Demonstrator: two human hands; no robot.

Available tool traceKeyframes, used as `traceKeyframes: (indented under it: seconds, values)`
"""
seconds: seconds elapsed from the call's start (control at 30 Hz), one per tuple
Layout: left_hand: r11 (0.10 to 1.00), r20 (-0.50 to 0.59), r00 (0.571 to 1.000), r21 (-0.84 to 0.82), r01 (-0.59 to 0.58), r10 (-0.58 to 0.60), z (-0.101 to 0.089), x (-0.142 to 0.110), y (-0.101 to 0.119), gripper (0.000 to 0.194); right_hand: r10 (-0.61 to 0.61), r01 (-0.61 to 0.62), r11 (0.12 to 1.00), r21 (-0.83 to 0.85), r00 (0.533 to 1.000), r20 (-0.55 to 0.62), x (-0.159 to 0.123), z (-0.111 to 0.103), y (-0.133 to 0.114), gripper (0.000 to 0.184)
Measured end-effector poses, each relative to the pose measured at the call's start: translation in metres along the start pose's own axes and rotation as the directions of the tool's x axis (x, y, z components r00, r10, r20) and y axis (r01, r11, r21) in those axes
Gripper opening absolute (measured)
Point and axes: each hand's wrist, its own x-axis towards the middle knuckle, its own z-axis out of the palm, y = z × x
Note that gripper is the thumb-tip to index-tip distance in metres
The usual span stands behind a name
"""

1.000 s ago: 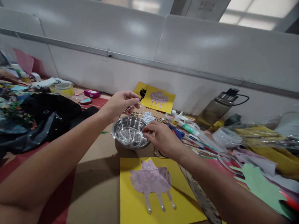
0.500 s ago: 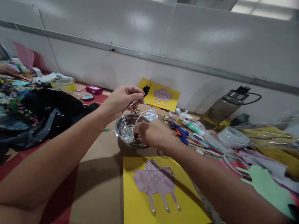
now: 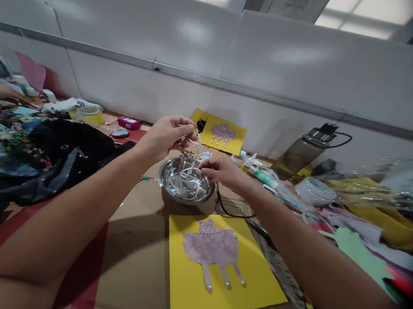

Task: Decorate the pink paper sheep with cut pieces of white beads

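White strand (image 3: 197, 149) runs between your two hands over the metal bowl (image 3: 165, 189)

Head view: your left hand (image 3: 168, 138) is nearly closed, thumb and fingertips pinching the strand's upper part. From that pinch the strand drops towards six o'clock, its long axis close to vertical, then loops in the bowl's mouth. Your right hand (image 3: 219, 171) is nearly closed too, its fingertips nipping the loop at the bowl's rim; your left pinch sits at about twelve o'clock from there. Your right hand is the nearer to the bowl, whose middle lies at eight o'clock from its fingertips. More beaded strands (image 3: 190, 191) lie inside.

The pale purple cutout (image 3: 211, 248), on its yellow sheet (image 3: 186, 307), lies at six o'clock from your right hand, its pearl-tipped prongs pointing towards you.

Black handwriting (image 3: 185, 153) shows at twelve o'clock behind the bowl, partly hidden, so you can't read it. The pink box (image 3: 128, 122), at ten o'clock from the bowl, carries a label too small to make out. You can read no brand on the bottle (image 3: 299, 153) at two o'clock.
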Motion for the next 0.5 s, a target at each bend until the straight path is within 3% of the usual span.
traceKeyframes:
  seconds: [0.1,0.27,0.5]
  values:
    - [1.000,-0.009,1.000,-0.005,0.008,-0.008,-0.001,0.000,0.001,0.004,0.059,-0.056,0.993,0.102,0.998,-0.032,-0.004,-0.003,-0.002,0.008]
    - [0.998,-0.014,1.000,-0.060,0.027,-0.028,-0.003,0.001,0.004,0.004,0.050,-0.032,0.973,0.228,0.996,-0.076,-0.010,-0.008,-0.001,0.010]
    - [0.990,-0.003,1.000,-0.139,0.020,-0.021,-0.006,0.004,0.003,0.007,0.067,-0.040,0.958,0.283,0.994,-0.087,-0.013,-0.014,0.012,0.012]
